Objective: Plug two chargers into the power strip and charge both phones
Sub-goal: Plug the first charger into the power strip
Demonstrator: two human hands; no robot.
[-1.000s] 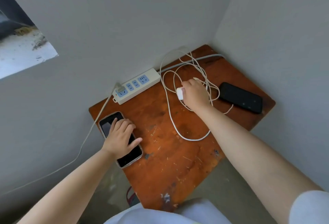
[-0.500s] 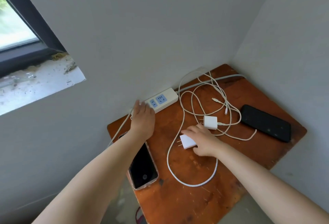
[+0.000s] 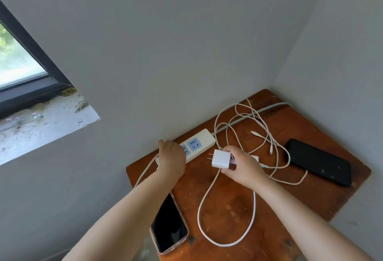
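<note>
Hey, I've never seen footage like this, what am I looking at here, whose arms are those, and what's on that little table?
There is no machine: a person wears a camera on the head, looking down at their own bare arms. A worn reddish-brown wooden table stands in a wall corner. On it lie a white power strip with blue sockets, tangled white cables, a black phone and a clear-cased dark phone. The left hand rests on the strip. The right hand holds a white square charger plug, prongs aimed at the strip.
</note>
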